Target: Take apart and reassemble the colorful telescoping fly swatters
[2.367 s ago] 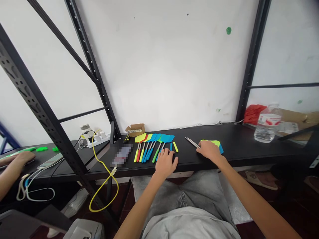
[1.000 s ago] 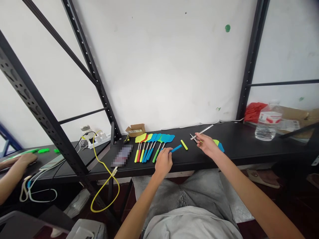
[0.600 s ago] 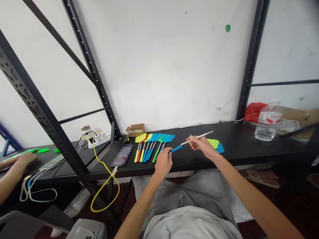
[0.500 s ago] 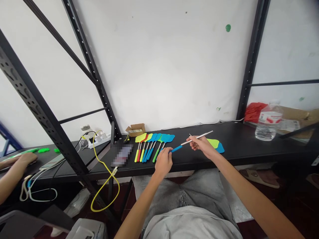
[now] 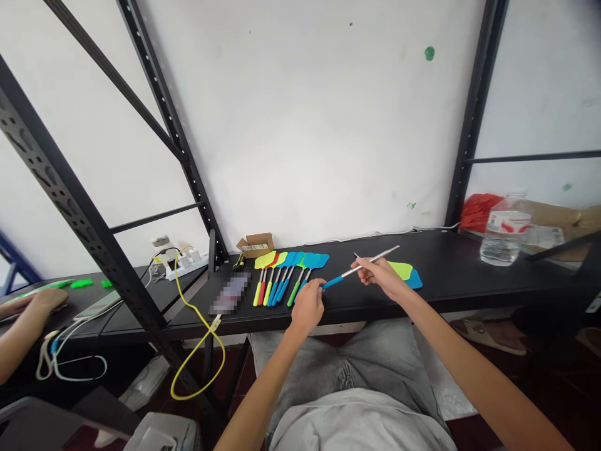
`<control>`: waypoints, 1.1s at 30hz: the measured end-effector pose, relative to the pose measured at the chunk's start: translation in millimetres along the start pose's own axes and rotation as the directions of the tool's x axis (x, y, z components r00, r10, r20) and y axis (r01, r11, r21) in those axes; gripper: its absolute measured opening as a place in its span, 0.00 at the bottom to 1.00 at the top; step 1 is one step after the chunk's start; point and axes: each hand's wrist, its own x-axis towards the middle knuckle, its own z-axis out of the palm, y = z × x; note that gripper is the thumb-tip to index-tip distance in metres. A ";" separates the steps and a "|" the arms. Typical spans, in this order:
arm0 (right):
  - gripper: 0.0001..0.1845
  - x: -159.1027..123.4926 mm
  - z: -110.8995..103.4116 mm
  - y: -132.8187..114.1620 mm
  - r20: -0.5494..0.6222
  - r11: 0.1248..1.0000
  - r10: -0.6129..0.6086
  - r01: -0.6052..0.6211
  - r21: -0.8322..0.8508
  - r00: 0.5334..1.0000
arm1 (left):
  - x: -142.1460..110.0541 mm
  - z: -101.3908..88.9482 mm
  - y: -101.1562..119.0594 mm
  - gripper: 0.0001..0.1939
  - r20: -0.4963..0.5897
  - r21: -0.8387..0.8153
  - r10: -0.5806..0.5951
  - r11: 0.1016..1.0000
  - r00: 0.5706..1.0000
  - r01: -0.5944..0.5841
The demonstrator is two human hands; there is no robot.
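Note:
Over the black shelf I hold a fly swatter handle [image 5: 334, 282] with a blue grip and a silver metal rod, tilted up to the right; no head shows on it. My left hand [image 5: 308, 304] is closed round the blue grip's lower end. My right hand [image 5: 375, 275] pinches the rod above the grip, and a thin tip of something pokes out above its fingers, too small to name. Left of my hands lies a row of several fly swatters [image 5: 282, 282] in yellow, red, blue and green. Beyond my right wrist lie a yellow swatter head [image 5: 401, 270] and a blue swatter head [image 5: 415, 280].
A phone [image 5: 231, 293] with a yellow cable [image 5: 192, 307] lies left of the row, near a small cardboard box [image 5: 256, 245]. A water bottle [image 5: 506, 232] and a red bag [image 5: 479, 212] stand right. Another person's hand [image 5: 49, 299] rests at far left, beyond a metal post [image 5: 84, 207].
Both hands keep their hold on the fly swatter handle. The handle and my right hand have shifted very slightly; everything else stays in place.

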 end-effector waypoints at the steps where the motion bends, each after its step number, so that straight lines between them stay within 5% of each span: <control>1: 0.24 0.1 -0.1 0.2 0.001 1.000 0.003 -0.003 0.003 1.000 | 0.1 0.0 -0.8 0.15 0.010 -0.008 -0.003 1.000 1.000 0.003; 25: 0.22 -2.6 24.5 19.8 0.208 0.996 0.040 -0.021 -0.089 0.977 | 0.6 -3.8 -3.1 0.13 0.053 -0.105 0.029 0.994 0.998 -0.024; 33: 0.23 1.6 2.2 3.3 -0.058 0.996 0.006 -0.001 0.086 0.998 | 4.7 0.6 -10.3 0.13 0.002 -0.187 -0.088 0.979 0.996 0.087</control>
